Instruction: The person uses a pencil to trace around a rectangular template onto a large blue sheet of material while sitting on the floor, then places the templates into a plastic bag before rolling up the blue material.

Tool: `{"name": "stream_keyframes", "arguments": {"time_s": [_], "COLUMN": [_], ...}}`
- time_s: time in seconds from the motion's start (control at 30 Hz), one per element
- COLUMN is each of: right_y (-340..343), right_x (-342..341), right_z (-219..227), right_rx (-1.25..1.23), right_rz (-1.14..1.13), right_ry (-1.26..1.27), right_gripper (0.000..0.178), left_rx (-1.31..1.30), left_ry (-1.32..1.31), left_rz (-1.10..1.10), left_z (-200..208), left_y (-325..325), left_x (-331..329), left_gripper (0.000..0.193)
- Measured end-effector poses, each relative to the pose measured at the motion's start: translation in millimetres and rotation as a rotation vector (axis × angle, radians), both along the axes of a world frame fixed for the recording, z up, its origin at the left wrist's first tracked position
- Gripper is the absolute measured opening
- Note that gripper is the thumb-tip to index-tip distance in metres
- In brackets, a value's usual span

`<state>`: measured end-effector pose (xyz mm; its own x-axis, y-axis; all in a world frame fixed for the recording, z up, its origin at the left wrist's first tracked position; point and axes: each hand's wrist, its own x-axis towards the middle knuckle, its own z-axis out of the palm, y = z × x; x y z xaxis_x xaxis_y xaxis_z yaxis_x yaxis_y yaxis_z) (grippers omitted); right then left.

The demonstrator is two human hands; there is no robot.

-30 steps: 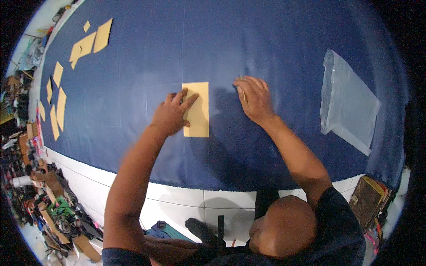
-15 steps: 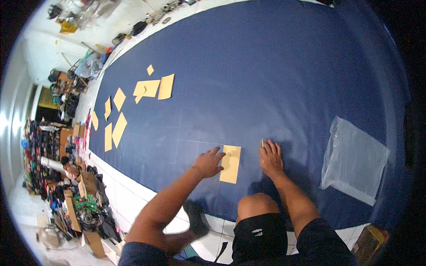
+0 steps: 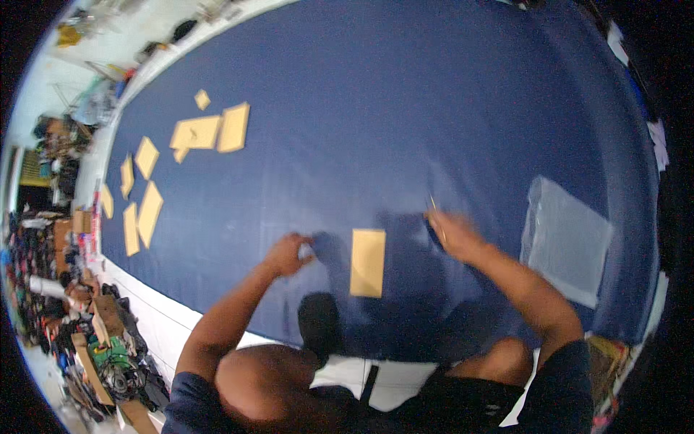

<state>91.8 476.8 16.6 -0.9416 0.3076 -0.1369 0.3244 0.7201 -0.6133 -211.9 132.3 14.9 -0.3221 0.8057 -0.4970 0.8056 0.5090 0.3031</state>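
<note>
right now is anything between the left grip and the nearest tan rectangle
Nothing visible: only shadowed blue sheet lies between the left grip and the tan rectangle. The dark-covered foot sits nearer the body, off that line.

Here's white tiled floor (image 3: 338, 370), down below the grip (image 3: 457, 235) and away to its left; farther left, clutter (image 3: 112, 365) lies heaped, and up beyond it stands a pale wall (image 3: 58, 69)!

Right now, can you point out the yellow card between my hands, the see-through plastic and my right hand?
Yellow card (image 3: 368, 263): head view, middle of its flat face.
See-through plastic (image 3: 567, 244): head view, middle of its surface.
Right hand (image 3: 457, 235): head view, back of the hand.
</note>
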Motion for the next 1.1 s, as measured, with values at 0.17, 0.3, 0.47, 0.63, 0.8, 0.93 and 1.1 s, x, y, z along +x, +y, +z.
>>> {"name": "stream_keyframes", "arguments": {"time_s": [0.17,0.3,0.47,0.63,0.8,0.93,1.1], "right_y": [-27,-103,-184,-156,-102,-95,-98], "right_x": [-7,-2,9,-4,-56,-92,-98], "right_z": [-12,-51,-76,-79,-79,-80,-86], "right_rx": [0.208,0.235,0.294,0.405,0.36,0.324,0.362], "right_rz": [0.029,-0.028,-0.051,-0.2,-0.266,-0.249,-0.264], "right_ry": [0.053,0.163,0.07,-0.003,-0.003,0.024,0.028], "right_gripper": [0.022,0.03,0.036,0.038,0.037,0.036,0.036], "left_rx": [0.357,0.61,0.683,0.687,0.685,0.687,0.594], "left_ry": [-0.031,0.13,0.006,0.078,0.066,0.115,0.15], "left_rz": [-0.04,-0.248,-0.243,-0.185,-0.116,-0.168,-0.212], "left_z": [-44,-60,-74,-81,-81,-77,-81], "left_y": [49,88,103,101,113,121,126], "left_x": [0,-7,-12,-10,0,-6,-8], "left_gripper": [0.056,0.053,0.049,0.05,0.054,0.066,0.072]}}
